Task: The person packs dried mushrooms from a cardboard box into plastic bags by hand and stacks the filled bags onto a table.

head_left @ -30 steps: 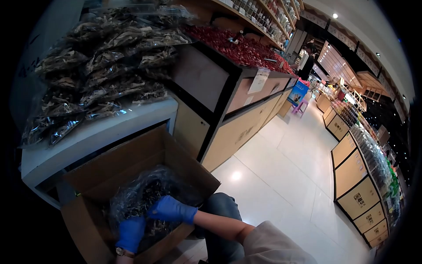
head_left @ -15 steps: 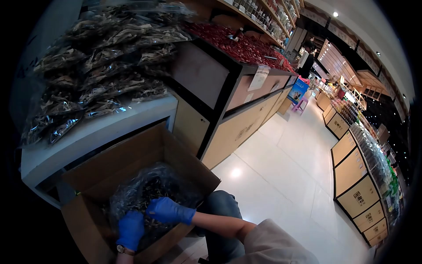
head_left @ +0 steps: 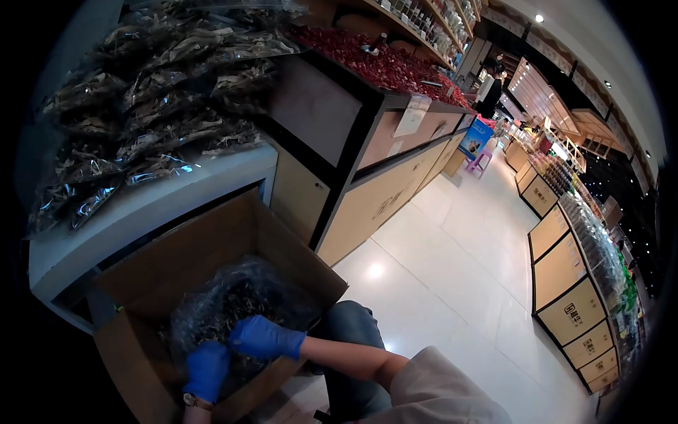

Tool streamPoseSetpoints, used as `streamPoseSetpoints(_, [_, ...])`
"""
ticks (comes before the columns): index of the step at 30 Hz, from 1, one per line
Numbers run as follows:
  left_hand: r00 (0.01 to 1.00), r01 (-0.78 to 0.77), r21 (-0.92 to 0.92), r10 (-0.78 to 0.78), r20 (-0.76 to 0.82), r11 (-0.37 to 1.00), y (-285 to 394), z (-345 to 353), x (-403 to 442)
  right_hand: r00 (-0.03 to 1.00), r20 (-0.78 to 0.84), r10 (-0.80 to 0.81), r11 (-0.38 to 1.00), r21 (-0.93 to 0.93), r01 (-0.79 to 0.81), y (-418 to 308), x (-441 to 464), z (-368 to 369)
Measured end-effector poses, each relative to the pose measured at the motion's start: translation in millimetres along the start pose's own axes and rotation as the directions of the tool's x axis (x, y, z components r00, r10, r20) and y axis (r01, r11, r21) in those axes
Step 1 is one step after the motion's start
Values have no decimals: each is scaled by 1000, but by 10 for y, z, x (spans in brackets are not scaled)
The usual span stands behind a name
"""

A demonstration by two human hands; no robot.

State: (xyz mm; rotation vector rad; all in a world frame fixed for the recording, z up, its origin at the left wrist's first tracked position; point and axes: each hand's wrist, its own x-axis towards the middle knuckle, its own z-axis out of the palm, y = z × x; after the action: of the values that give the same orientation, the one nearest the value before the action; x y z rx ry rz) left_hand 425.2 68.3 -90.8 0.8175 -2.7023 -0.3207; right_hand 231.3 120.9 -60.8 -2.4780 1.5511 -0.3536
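Observation:
An open cardboard box (head_left: pixel 180 261) stands at the lower left. In it lies a clear plastic bag (head_left: pixel 201 304) around dark, dried strips (head_left: pixel 244 302). My left hand (head_left: pixel 206 369), in a blue glove and with a watch at the wrist, is over the near left part of the bag, its fingers bent down. My right hand (head_left: pixel 265 338), also blue-gloved, is closed just above the strips, close beside the left. What the fingers of either hand hold, if anything, is too small or hidden to make out.
Bags of dried goods (head_left: pixel 169 92) are piled on a white counter (head_left: pixel 155 198) behind the box. Red dried goods (head_left: pixel 381 67) fill a wooden display (head_left: pixel 381 191). Further off are a purple stool (head_left: pixel 479 162), a person (head_left: pixel 491 92) and display cabinets (head_left: pixel 565 283) on the right.
My right hand has drawn slightly left, nearer to my left hand, which first rose and then lowered a little. The view has shifted slightly, and the box and counter appear further left.

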Motion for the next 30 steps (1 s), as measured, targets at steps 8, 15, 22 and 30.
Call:
streamPoseSetpoints(8, [998,4,21,-3,-60,1000,60,-202,10,989,-135,-67,997,17,70,63,16,-30])
streamPoseSetpoints(15, [992,56,-98,-67,-108,994,-82,-287,-10,984,-173,-50,999,2,51,167,12,-126])
streamPoseSetpoints(22, [995,89,-167,-79,62,982,11,-273,18,997,-83,2,1000,27,0,191,-24,-101])
streamPoseSetpoints(30, [989,149,-97,-150,3,984,3,-316,-5,993,-107,-49,997,56,55,203,47,168])
